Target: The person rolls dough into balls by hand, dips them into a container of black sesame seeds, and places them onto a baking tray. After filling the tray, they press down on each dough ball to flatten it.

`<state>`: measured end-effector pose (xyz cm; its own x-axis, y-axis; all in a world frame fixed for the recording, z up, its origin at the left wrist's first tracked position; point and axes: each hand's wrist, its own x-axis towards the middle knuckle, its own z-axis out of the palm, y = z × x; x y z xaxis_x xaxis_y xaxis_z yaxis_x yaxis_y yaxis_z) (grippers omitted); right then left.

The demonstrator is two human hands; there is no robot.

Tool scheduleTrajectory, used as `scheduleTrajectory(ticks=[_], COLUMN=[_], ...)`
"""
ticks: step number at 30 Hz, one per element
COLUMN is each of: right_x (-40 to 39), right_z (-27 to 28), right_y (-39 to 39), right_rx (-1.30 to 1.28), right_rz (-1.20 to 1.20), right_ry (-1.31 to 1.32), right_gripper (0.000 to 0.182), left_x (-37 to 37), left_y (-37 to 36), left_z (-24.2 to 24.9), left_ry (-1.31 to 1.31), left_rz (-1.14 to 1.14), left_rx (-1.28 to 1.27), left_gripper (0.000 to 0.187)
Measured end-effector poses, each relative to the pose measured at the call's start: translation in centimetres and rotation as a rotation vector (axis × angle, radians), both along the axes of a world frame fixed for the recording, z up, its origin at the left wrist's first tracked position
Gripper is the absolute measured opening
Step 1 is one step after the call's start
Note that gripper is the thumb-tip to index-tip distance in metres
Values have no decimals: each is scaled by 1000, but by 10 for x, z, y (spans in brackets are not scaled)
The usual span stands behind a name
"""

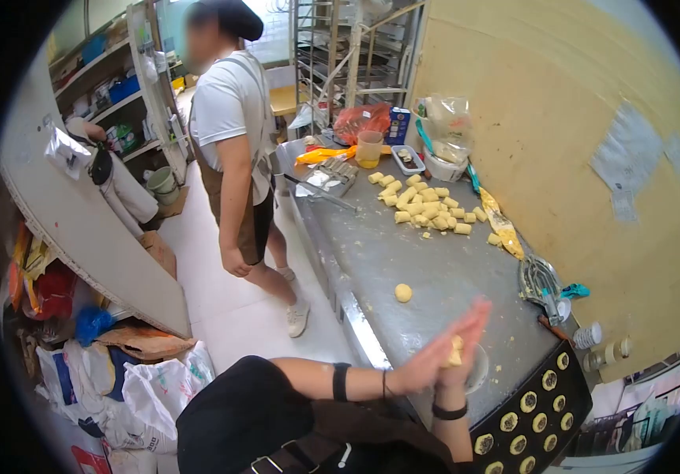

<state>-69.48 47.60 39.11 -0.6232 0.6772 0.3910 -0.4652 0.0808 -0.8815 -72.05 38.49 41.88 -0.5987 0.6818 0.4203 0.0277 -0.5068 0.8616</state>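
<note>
My left hand (420,370) and my right hand (470,322) are raised over the front of the metal table, palms facing each other with straight fingers. Pressed between the palms is a piece of yellow dough (456,352), partly hidden. A round dough ball (403,293) sits alone on the table beyond my hands. Behind my right wrist, a pale bowl (478,371) shows in part. To the right lies a black baking tray (533,383) bearing several round pastries with dark centres. Farther back, many short dough cylinders (427,207) are heaped.
A person (233,134) in an apron stands left of the metal table (356,261). Along the wall lie a stained piping bag (501,225) and a metal tool (541,283). At the back stand a cup of yellow liquid (369,150) and a rack (348,63).
</note>
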Motion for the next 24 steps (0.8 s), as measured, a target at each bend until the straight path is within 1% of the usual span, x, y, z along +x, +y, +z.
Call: scheduleTrajectory(ticks=[1, 2, 5, 6, 9, 10, 11, 12, 15, 18, 19, 21, 22, 24], right_x=[-1, 1, -1, -5, -19, -24, -25, -29, -31, -34, -34, -35, -36, -45], right_z=[-13, -26, -45, -48, -47, -48, -50, -50, -52, -54, -55, -65, -65, -65], right_y=[2, 1, -4, -2, 14, 19, 24, 28, 34, 44, 47, 58, 63, 65], right_rx=[-66, -147, -536, -666, -933, -983, -1018, -1043, -1078, -1065, -1035, -1000, -979, -947], right_rz=[-18, -31, 54, 82, 141, 151, 154, 157, 151, 136, 127, 131, 133, 66], right_ry=[-38, -54, 16, 57, 182, 215, 245, 274, 332, 367, 373, 385, 391, 268], right_gripper=[68, 67, 63, 62, 59, 58, 56, 55, 52, 50, 49, 36, 31, 29], left_x=[-5, -9, -15, -16, -30, -36, -42, -46, -46, -55, -57, -59, -54, -43], left_y=[3, 12, 20, 28, 62, 73, 83, 88, 95, 81, 78, 78, 79, 81], left_z=[10, 8, 3, 2, -20, -31, -41, -42, -40, -29, -35, -58, -66, -82], left_ry=[-144, -309, 154, 97, 208, 155, 103, 53, -44, 455, 449, 433, 86, -604], left_rz=[-6, 9, 139, 153, 226, 180, 137, 98, 59, 139, 241, 445, 415, 325], left_rx=[19, 122, -74, -148, -205, -212, -216, -219, -365, -396, -333, -198, -191, -171], left_gripper=[53, 45, 37, 30, 27, 26, 24, 23, 22, 25, 27, 31, 35, 44])
